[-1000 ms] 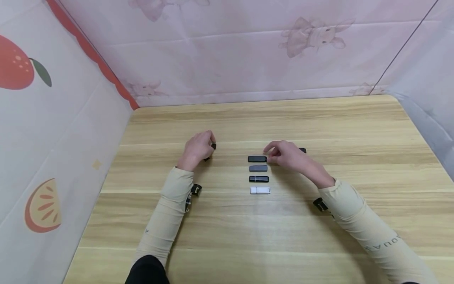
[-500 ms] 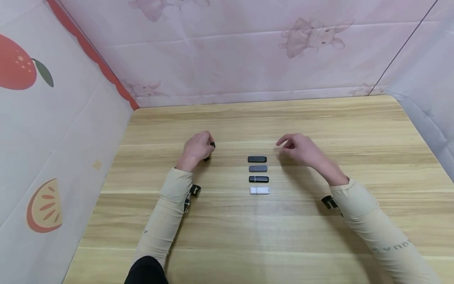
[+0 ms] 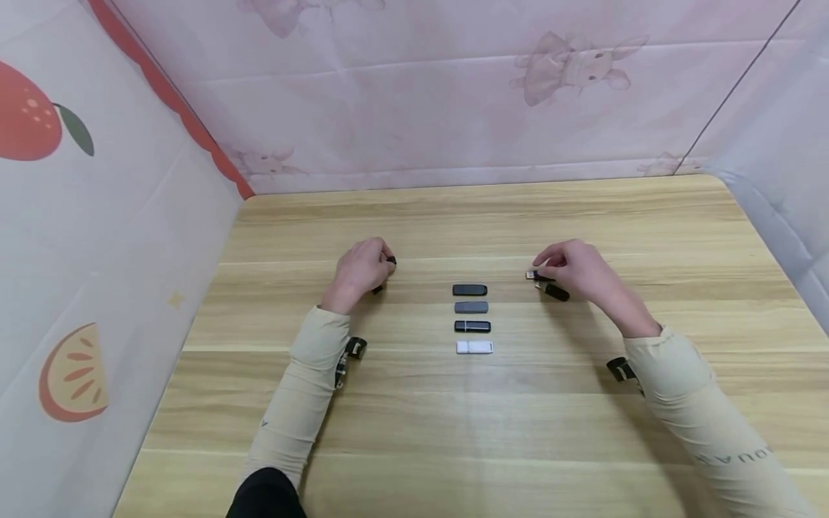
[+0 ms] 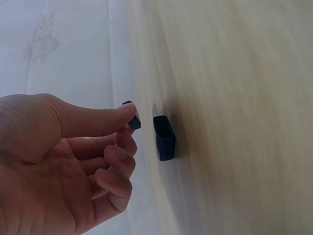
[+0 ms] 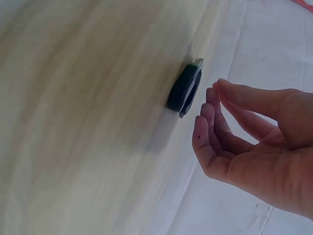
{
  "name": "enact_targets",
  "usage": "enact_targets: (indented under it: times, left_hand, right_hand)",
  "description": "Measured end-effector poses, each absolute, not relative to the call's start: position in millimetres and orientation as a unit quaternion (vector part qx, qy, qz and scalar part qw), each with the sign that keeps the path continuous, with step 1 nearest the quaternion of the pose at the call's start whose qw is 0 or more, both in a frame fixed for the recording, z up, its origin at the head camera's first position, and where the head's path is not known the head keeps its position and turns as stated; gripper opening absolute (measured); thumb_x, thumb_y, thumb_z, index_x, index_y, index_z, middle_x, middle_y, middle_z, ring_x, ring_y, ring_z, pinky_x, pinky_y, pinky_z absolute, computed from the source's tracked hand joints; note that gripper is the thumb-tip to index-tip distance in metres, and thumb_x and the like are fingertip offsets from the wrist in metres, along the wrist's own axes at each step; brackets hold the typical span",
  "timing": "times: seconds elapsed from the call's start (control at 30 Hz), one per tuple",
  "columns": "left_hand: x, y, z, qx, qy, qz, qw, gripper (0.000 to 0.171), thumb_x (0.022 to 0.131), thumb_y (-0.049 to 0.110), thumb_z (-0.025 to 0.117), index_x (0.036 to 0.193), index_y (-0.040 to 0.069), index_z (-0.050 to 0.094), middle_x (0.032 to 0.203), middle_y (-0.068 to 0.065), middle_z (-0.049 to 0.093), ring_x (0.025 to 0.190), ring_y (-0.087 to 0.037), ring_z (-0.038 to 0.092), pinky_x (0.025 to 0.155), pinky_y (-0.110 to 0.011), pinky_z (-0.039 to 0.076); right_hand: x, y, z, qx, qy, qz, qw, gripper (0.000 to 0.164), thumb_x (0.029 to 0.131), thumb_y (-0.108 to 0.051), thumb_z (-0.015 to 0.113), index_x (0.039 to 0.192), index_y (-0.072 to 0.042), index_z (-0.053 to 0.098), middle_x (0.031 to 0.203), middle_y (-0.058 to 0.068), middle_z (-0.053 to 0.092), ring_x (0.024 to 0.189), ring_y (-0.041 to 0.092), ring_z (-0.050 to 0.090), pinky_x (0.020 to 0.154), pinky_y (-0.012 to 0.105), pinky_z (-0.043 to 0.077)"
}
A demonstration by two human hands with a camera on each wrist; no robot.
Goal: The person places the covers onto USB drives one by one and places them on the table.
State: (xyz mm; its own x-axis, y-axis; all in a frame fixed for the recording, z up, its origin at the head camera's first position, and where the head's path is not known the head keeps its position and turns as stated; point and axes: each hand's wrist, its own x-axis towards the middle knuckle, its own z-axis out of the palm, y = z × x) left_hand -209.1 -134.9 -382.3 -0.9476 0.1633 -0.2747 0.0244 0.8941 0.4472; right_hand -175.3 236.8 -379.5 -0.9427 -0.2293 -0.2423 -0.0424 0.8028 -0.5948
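Note:
My left hand (image 3: 363, 267) pinches a small black USB stick cap (image 4: 134, 117) between thumb and index finger. Below it, a second black cap (image 4: 165, 139) lies on the table with its hollow end showing. My right hand (image 3: 576, 267) hovers over two uncapped black USB sticks, its fingers loosely bent and nothing seen between them. The nearer stick (image 3: 553, 291) shows its metal plug pointing left; the farther stick (image 3: 533, 275) is partly covered by my fingers in the head view. Both lie close together in the right wrist view, just beyond the fingertips.
Between my hands, several capped USB sticks form a column: a black one (image 3: 469, 290) farthest, a grey one (image 3: 471, 307), a black one with a silver band (image 3: 473, 326), and a white one (image 3: 475, 347) nearest. Printed cloth walls (image 3: 421, 115) border the wooden table (image 3: 492, 446).
My right hand has left the end of the farthest black stick in the column and moved right to the uncapped sticks. The left hand stays nearly still with its cap.

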Motion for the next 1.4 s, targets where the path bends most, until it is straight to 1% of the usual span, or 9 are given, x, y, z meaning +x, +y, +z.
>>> enact_targets:
  times: [0.13,0.2,0.27,0.43,0.57,0.73,1.07,1.17,1.4]
  left_hand:
    - [-209.8,-135.4,-382.7,0.055,0.956,0.241,0.156,0.025,0.102,0.017,0.067,0.124,0.004,0.069,0.099,-0.01,0.071,0.089,-0.023,0.063,0.084,-0.039,0.052]
    - [-210.5,-136.4,-382.6,0.059,0.954,0.249,0.157,0.026,0.102,0.016,0.067,0.124,0.004,0.07,0.095,-0.008,0.069,0.086,-0.021,0.061,0.081,-0.036,0.049]
    - [-211.3,-137.7,-382.8,0.061,0.952,0.257,0.156,0.025,0.101,0.016,0.067,0.123,0.003,0.07,0.092,-0.006,0.065,0.084,-0.02,0.058,0.079,-0.033,0.045]
    - [-212.6,-140.2,-383.3,0.063,0.949,0.265,0.158,0.023,0.101,0.015,0.068,0.121,0.004,0.072,0.095,-0.006,0.066,0.087,-0.02,0.059,0.082,-0.033,0.046]
    - [-213.9,-141.6,-383.8,0.062,0.943,0.28,0.17,0.023,0.101,0.015,0.068,0.121,0.004,0.071,0.102,-0.009,0.07,0.092,-0.021,0.062,0.087,-0.034,0.049]
    - [-215.8,-144.4,-382.6,0.06,0.931,0.307,0.186,0.024,0.101,0.016,0.068,0.121,0.003,0.07,0.104,-0.01,0.068,0.095,-0.021,0.061,0.089,-0.035,0.049]
    - [-217.2,-147.0,-379.5,0.066,0.919,0.339,0.192,0.026,0.101,0.016,0.069,0.123,0.002,0.071,0.111,-0.014,0.07,0.097,-0.023,0.063,0.091,-0.035,0.05]
    - [-218.3,-147.2,-379.3,0.064,0.917,0.343,0.193,0.026,0.101,0.016,0.07,0.122,0.002,0.072,0.112,-0.014,0.073,0.096,-0.023,0.064,0.087,-0.033,0.05]
    - [-219.9,-147.9,-378.9,0.053,0.9,0.379,0.211,0.026,0.101,0.015,0.071,0.123,0.002,0.073,0.11,-0.015,0.074,0.089,-0.024,0.066,0.07,-0.025,0.05]
  right_hand:
    - [-175.0,244.1,-380.3,-0.074,0.937,-0.303,0.155,0.023,0.101,-0.013,0.066,0.118,0.0,0.075,0.109,0.025,0.076,0.102,0.036,0.07,0.089,0.049,0.052]
    - [-175.4,248.3,-380.5,-0.076,0.937,-0.302,0.156,0.023,0.101,-0.013,0.067,0.118,0.001,0.075,0.109,0.026,0.076,0.101,0.037,0.07,0.089,0.048,0.052]
    - [-176.1,251.2,-380.9,-0.079,0.937,-0.301,0.157,0.023,0.1,-0.013,0.068,0.118,0.001,0.075,0.108,0.025,0.076,0.099,0.036,0.071,0.086,0.044,0.051]
    - [-176.7,255.4,-383.0,-0.081,0.937,-0.3,0.163,0.025,0.098,-0.012,0.071,0.119,0.001,0.075,0.105,0.024,0.076,0.095,0.032,0.07,0.078,0.033,0.047]
    - [-176.9,257.0,-385.0,-0.079,0.936,-0.299,0.167,0.025,0.097,-0.012,0.071,0.119,0.0,0.075,0.104,0.023,0.077,0.092,0.028,0.069,0.076,0.031,0.046]
    - [-177.4,258.2,-386.0,-0.081,0.935,-0.3,0.169,0.025,0.097,-0.012,0.072,0.119,0.0,0.074,0.103,0.022,0.078,0.086,0.023,0.066,0.074,0.03,0.044]
    - [-176.8,261.2,-389.2,-0.08,0.937,-0.292,0.173,0.028,0.095,-0.011,0.073,0.121,0.0,0.073,0.104,0.023,0.077,0.091,0.03,0.068,0.076,0.031,0.045]
    - [-176.9,261.8,-389.9,-0.081,0.937,-0.292,0.175,0.029,0.095,-0.01,0.073,0.122,0.001,0.072,0.104,0.024,0.077,0.092,0.03,0.068,0.077,0.031,0.045]
    - [-179.4,262.4,-389.0,-0.082,0.934,-0.293,0.188,0.029,0.096,-0.013,0.074,0.123,0.0,0.072,0.106,0.023,0.075,0.093,0.031,0.066,0.077,0.032,0.045]
